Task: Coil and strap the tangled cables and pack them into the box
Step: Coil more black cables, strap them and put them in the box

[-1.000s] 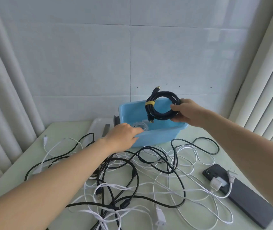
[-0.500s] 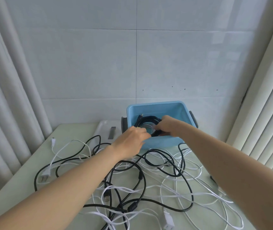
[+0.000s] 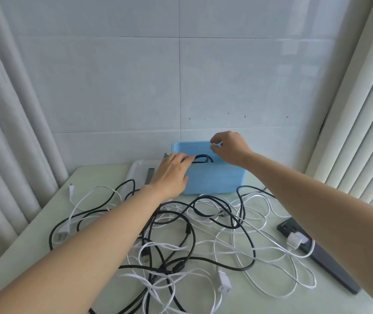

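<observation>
A blue plastic box [image 3: 215, 179] stands at the back of the table. A coiled black cable [image 3: 202, 158] lies inside it, only its top arc showing above the rim. My left hand [image 3: 172, 175] rests on the box's near left rim, its fingertips touching the coil. My right hand [image 3: 229, 147] hovers over the box with loosely curled fingers and holds nothing. In front of the box a tangle of black cables [image 3: 181, 225] and white cables [image 3: 258, 225] spreads over the table.
A white tray [image 3: 135, 173] with a dark strip on it sits left of the box. A black power strip [image 3: 321, 254] with a white plug in it lies at the right edge. Curtains hang on both sides, and a tiled wall rises behind.
My right hand carried the strapped black coil down into the box, let go of it and rose above the box. My left hand shifted onto the box's rim beside the coil.
</observation>
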`<action>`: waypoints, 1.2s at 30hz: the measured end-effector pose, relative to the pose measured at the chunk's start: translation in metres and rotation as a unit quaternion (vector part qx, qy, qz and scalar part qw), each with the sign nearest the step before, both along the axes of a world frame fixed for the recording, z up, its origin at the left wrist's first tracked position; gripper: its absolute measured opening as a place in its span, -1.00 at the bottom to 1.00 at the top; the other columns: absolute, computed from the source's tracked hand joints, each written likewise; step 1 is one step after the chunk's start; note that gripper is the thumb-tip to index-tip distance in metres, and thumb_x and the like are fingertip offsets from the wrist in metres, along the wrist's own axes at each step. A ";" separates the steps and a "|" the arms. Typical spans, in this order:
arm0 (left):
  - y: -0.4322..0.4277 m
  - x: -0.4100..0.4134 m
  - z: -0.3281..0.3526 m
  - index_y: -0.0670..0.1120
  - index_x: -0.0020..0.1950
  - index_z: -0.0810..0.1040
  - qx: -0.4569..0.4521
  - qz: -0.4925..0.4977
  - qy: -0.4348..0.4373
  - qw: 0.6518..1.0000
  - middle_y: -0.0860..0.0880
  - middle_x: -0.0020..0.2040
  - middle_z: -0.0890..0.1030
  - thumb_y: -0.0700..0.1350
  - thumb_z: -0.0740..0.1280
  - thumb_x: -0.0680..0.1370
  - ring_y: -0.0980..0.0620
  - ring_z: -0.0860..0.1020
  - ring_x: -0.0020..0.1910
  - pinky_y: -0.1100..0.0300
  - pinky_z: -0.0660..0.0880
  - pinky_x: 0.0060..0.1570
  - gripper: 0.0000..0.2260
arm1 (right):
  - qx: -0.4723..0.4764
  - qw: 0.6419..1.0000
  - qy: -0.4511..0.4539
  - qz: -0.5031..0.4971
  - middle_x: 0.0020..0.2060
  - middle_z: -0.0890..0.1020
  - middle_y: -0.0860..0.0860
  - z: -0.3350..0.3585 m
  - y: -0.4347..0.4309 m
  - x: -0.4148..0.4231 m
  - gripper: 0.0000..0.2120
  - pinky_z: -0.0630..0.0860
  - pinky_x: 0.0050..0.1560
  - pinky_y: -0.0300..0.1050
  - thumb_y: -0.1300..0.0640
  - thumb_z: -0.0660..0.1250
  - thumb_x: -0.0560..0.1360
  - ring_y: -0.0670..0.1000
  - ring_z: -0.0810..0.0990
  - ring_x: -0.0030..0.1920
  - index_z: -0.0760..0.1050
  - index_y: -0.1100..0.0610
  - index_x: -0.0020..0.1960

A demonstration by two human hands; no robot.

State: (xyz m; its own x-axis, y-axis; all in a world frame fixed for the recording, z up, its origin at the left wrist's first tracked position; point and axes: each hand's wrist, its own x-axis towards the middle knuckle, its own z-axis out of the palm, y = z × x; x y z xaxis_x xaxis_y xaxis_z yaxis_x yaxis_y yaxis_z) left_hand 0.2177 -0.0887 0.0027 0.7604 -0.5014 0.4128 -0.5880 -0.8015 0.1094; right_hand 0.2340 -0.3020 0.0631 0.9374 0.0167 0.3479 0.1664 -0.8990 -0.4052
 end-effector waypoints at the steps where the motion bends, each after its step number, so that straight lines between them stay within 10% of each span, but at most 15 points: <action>1: 0.002 -0.007 0.001 -0.09 0.55 0.31 -0.021 -0.005 -0.014 1.000 -0.08 0.42 0.41 -0.22 0.33 0.56 -0.10 0.35 0.40 0.08 0.21 0.40 -0.45 | 0.025 0.999 -0.033 0.019 0.05 0.66 0.02 -0.002 -0.002 -0.013 -0.81 0.50 0.09 -0.09 0.11 0.33 0.55 0.03 0.56 -0.02 0.63 0.08 0.12; 6: 0.019 -0.056 0.004 -0.02 0.30 0.57 -0.096 -0.025 -0.020 0.995 -0.03 0.22 0.53 -0.19 0.40 0.49 -0.09 0.47 0.22 0.00 0.40 0.26 -0.63 | 0.025 0.996 -0.007 0.090 -0.19 0.65 -0.17 -0.020 -0.015 -0.096 -0.90 0.56 0.05 -0.05 0.13 0.40 0.50 -0.07 0.59 -0.21 0.68 -0.02 -0.05; 10: 0.038 -0.104 0.004 0.05 0.21 0.63 -0.060 -0.018 0.108 0.992 0.04 0.18 0.59 -0.08 0.40 0.54 0.02 0.49 0.21 0.13 0.41 0.21 -0.76 | -0.099 0.977 0.149 0.113 0.03 0.60 -0.13 -0.048 -0.031 -0.146 -0.68 0.45 0.15 -0.14 -0.02 0.44 0.50 -0.04 0.49 0.05 0.58 0.01 0.24; 14: 0.056 -0.146 -0.008 0.11 0.17 0.64 -0.053 -0.005 0.204 0.978 0.13 0.13 0.60 -0.02 0.43 0.52 0.06 0.55 0.19 0.07 0.47 0.24 -0.77 | -0.209 0.966 0.142 0.056 -0.11 0.61 -0.02 -0.078 -0.028 -0.163 -0.80 0.44 0.11 -0.04 -0.13 0.36 0.51 0.07 0.48 0.10 0.58 -0.04 0.02; 19: 0.069 -0.188 -0.038 0.23 0.27 0.58 0.043 -0.012 0.273 0.961 0.13 0.28 0.55 0.18 0.38 0.49 0.02 0.39 0.32 0.03 0.33 0.37 -0.66 | -0.011 0.995 0.090 -0.033 -0.31 0.56 0.04 -0.073 -0.017 -0.178 -0.76 0.42 -0.14 -0.04 -0.02 0.31 0.55 0.19 0.56 -0.12 0.50 0.02 -0.27; 23: 0.070 -0.205 -0.051 0.12 0.22 0.64 -0.002 -0.009 0.261 0.965 0.09 0.17 0.62 0.29 0.24 0.39 0.06 0.52 0.21 0.06 0.42 0.29 -0.51 | 0.085 0.994 0.022 -0.070 -0.26 0.63 0.08 -0.034 -0.005 -0.190 -0.73 0.35 0.02 0.02 -0.02 0.31 0.58 0.16 0.55 -0.14 0.60 0.14 -0.17; 27: 0.068 -0.212 -0.053 0.12 0.22 0.63 -0.035 0.004 0.259 0.965 0.09 0.19 0.60 0.13 0.41 0.47 0.08 0.53 0.20 0.06 0.43 0.29 -0.67 | 0.245 0.969 -0.041 -0.005 -0.26 0.70 0.11 0.016 0.005 -0.199 -0.76 0.56 -0.10 0.08 0.13 0.31 0.57 0.23 0.65 -0.16 0.62 0.15 -0.24; 36: 0.070 -0.216 -0.050 0.17 0.05 0.62 -0.073 0.050 0.250 0.964 0.21 0.09 0.54 0.05 0.46 0.47 0.17 0.53 0.07 0.23 0.44 0.05 -0.82 | 0.208 0.962 -0.174 -0.028 -0.20 0.66 0.13 0.070 0.010 -0.216 -0.84 0.51 -0.17 0.02 0.18 0.27 0.59 0.18 0.60 -0.16 0.61 0.21 -0.02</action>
State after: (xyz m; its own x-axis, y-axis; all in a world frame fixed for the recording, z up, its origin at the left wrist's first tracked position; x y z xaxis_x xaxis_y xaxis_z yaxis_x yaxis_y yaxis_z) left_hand 0.0014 -0.0186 -0.0474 0.9240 -0.3798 0.0435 -0.3534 -0.8054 0.4758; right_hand 0.0183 -0.2922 0.1331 0.7584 -0.2391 0.6063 0.3134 -0.6819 -0.6609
